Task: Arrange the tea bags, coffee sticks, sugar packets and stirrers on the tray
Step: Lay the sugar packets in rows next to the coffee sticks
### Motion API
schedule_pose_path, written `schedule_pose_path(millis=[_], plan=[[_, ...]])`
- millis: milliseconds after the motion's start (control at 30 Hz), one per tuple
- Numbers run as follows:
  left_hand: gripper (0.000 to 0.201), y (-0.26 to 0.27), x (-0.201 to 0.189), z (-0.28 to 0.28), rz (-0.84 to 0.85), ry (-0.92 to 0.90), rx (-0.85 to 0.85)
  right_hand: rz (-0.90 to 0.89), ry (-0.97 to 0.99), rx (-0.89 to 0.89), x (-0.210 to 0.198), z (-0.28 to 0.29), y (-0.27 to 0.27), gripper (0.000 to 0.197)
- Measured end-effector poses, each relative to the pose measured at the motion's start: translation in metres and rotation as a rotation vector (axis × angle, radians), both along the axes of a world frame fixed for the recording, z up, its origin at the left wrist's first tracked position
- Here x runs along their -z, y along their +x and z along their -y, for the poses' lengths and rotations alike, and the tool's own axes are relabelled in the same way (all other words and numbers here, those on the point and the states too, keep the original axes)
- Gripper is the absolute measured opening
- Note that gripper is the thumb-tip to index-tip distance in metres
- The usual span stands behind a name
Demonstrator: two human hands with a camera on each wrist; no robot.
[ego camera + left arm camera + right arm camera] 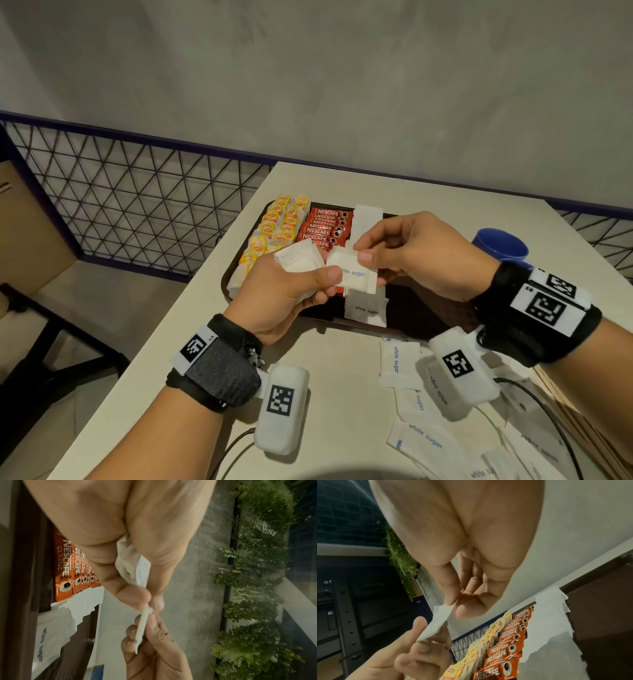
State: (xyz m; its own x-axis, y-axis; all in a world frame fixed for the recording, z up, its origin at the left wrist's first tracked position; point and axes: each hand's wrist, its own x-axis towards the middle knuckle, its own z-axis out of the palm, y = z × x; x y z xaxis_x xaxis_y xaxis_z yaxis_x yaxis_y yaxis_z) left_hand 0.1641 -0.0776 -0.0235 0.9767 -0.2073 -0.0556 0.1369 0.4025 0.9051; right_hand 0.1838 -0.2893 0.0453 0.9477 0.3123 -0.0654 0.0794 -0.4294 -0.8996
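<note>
Table (342,394); tray (428,308): "NESCAFE", "white sugar".

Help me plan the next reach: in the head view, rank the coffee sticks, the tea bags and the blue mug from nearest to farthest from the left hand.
From the left hand:
1. Coffee sticks, just beyond the fingers, mid tray.
2. Tea bags, the tray's left column; close to the coffee sticks in distance, so this order is tentative.
3. Blue mug, far right, off the tray.
</note>
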Motion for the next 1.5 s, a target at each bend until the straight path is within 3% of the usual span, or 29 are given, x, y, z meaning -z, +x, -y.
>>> schedule_pose_path(millis=[100,300,533,867,1300,1500], plan=[[0.020,0.000,0.000,0.000,-0.014,-0.019,-0.021,0.012,-0.096,0.021,0.003,0.010,0.008,0.011],[0.013,0.007,0.002,-0.005,-0.075,-0.087,-0.137,-0.029,-0.313,0.018,0.028,0.022,0.022,0.012],[0.016,0.009,0.004,-0.005,-0.101,-0.094,-0.150,-0.101,-0.512,-0.088,0.046,0.018,0.025,0.016],[0.023,0.010,0.004,-0.007,-0.098,-0.086,-0.153,0.050,-0.785,-0.092,0.046,0.002,0.032,0.036],[0.020,0.010,0.004,-0.007,-0.111,-0.086,-0.145,-0.009,-0.639,-0.102,0.044,0.012,0.029,0.024],[0.018,0.010,0.002,-0.006,-0.131,-0.156,-0.136,0.083,-0.653,-0.063,0.039,0.012,0.026,0.012]])
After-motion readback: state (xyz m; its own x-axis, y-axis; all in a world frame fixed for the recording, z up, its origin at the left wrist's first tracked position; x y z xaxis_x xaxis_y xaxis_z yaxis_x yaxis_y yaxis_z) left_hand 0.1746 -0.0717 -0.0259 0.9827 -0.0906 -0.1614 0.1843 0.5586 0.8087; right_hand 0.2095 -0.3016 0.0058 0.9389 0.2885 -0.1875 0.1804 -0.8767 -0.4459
